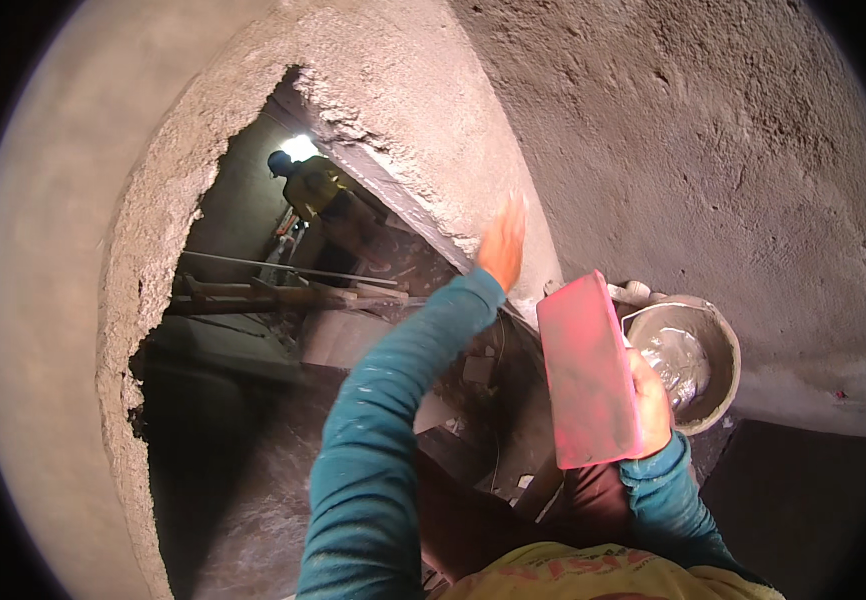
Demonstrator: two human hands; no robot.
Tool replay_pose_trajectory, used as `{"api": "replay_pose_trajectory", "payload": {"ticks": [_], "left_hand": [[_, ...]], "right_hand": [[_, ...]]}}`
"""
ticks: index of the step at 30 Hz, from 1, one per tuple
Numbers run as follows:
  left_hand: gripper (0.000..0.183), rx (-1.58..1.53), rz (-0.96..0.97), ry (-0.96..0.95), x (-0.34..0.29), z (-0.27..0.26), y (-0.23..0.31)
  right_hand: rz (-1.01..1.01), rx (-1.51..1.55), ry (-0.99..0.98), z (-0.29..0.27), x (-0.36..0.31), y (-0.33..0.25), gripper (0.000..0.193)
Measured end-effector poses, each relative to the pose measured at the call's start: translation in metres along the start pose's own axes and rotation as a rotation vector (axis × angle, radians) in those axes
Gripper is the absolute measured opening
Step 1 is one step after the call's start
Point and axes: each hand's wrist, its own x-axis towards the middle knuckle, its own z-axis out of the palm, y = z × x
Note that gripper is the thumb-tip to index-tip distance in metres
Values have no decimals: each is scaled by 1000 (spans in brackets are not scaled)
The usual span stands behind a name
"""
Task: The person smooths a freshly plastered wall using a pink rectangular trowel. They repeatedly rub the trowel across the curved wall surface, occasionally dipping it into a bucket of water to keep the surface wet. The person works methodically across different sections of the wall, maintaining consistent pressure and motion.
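My right hand grips a pink plastering float from behind, so its handle is hidden. The flat pink face, smeared with grey, is turned up toward me. My left hand is stretched out flat against or just in front of the plastered edge of a wall opening. Its fingers are straight and a little blurred, and nothing shows in them. Whether the palm touches the plaster I cannot tell. Just beyond the float stands a mortar-crusted bucket with wet, shiny material inside.
A rough grey wall rises on the right. The opening has a ragged, broken plaster rim. Through it, another person in a cap and yellow top stands beyond wooden poles. Rubble bits lie on the floor below.
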Motion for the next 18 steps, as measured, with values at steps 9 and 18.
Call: {"api": "replay_pose_trajectory", "payload": {"ticks": [9,18], "left_hand": [[62,-241,-151,210,-2,-46,-60],[60,-359,374,-204,-26,33,93]], "right_hand": [[-72,-181,139,-14,-7,-5,42],[-67,-108,73,-38,-7,0,44]]}}
